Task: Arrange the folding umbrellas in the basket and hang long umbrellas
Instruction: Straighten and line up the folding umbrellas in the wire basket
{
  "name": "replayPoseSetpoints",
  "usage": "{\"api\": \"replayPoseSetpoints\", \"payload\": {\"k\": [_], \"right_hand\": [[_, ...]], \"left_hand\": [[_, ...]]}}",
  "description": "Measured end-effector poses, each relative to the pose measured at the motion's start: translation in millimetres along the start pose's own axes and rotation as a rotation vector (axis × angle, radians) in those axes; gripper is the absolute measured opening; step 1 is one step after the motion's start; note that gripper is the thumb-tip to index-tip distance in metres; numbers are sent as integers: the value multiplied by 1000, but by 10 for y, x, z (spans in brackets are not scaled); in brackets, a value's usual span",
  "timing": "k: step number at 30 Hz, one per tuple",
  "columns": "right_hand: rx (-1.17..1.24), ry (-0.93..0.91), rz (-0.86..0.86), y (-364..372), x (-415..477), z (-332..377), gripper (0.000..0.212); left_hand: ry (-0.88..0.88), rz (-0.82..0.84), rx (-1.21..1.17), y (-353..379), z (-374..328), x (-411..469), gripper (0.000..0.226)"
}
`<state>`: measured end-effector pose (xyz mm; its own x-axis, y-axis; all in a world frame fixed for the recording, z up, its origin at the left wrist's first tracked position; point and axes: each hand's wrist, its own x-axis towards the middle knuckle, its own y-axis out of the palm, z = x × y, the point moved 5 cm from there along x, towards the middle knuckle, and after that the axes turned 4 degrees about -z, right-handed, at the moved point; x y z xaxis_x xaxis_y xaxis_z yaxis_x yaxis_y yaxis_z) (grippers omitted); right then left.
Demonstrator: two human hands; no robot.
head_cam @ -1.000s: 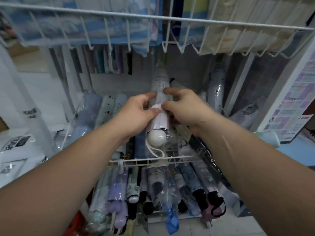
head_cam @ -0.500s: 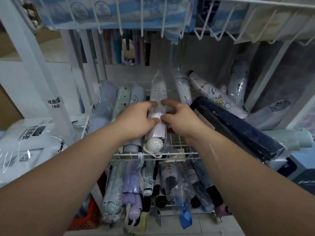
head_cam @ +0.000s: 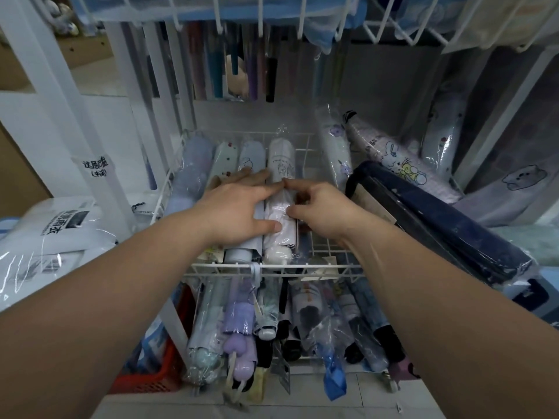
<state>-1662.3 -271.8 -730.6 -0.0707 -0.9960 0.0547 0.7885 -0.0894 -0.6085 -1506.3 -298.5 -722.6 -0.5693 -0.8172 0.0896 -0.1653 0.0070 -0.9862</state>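
1. The wire basket (head_cam: 305,266) straight ahead of you is the landmark here. Wrapped folding umbrellas lie in it side by side, with their handles toward its front rim.
2. Below the wire basket, a lower heap of wrapped umbrellas (head_cam: 305,313) points its handles out toward you.
3. Just right of the wire basket, a dark blue umbrella (head_cam: 438,225) in a clear wrapper lies on a slant, its far end close to the basket's right side.
4. Well to the left of the wire basket sits a white bag (head_cam: 54,234) with black print on it.
5. Behind and above the wire basket's back wall, long umbrellas (head_cam: 217,65) hang in a row.
6. Inside the wire basket, along its left side, three pale umbrellas (head_cam: 225,158) lie touching one another.
7. The white umbrella (head_cam: 281,164) is in the wire basket too, lying flat just right of those three. Its round handle is at the front rim and its tip is near the back wall.
8. Your left hand (head_cam: 239,207) lies flat inside the wire basket. Its fingers are stretched out over the pale umbrellas and its thumb presses on the white umbrella's near half.
9. Your right hand (head_cam: 320,210) is over the wire basket's bare right part. Its fingers are curled, and its forefinger and thumb pinch the white umbrella's right side.
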Motion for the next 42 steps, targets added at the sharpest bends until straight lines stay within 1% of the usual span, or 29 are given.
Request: {"api": "replayPoseSetpoints", "payload": {"k": [3,9,12,14,16,18,20,22,25,29,32,34,35,37,38,40,41,42], "right_hand": [[-122,-13,36,29,18,29,60],[-339,-20,30,125,3,106,62],[-394,-39,-20,34,-73,160,61],[-385,-64,-74,-131,-161,243,58],[-390,-81,-120,-361,-274,333,53],[-458,-93,-163,-630,-392,379,48],[-549,-80,-195,-912,-509,356,46],[-633,-31,-197,-1174,-625,260,47],[-715,64,-140,-1433,-785,28,50],[-751,96,-129,-1606,-916,-221,47],[-774,117,-104,-1661,-964,-311,51],[-762,122,-89,-1656,-977,-335,53],[-745,126,-84,-1648,-976,-345,54],[-678,143,-92,-1644,-962,-365,55],[-640,154,-96,-1641,-957,-375,55],[-580,169,-92,-1634,-961,-384,55],[-555,173,-92,-1632,-966,-381,55],[-532,176,-96,-1632,-971,-375,55]], "left_hand": [[3,16,23,15,27,24,84],[23,36,133,-27,-10,34,84],[4,60,163,-81,-73,43,83],[-5,23,155,-140,-132,38,79],[-15,-76,44,-219,-235,22,76],[-17,-177,-112,-274,-415,-5,69],[-14,-217,-276,-286,-656,-31,62],[-41,-173,-464,-223,-916,-39,57],[-78,-81,-699,-31,-1254,17,55],[-123,-5,-806,177,-1545,65,62],[-166,-33,-841,254,-1648,63,75],[-192,-55,-861,279,-1699,58,87],[-200,-65,-879,289,-1726,62,89],[-199,-74,-903,283,-1793,61,82],[-197,-79,-924,276,-1815,67,73],[-193,-113,-989,272,-1821,84,48],[-189,-119,-1016,267,-1826,72,43],[-193,-121,-1052,283,-1819,60,45]]}}
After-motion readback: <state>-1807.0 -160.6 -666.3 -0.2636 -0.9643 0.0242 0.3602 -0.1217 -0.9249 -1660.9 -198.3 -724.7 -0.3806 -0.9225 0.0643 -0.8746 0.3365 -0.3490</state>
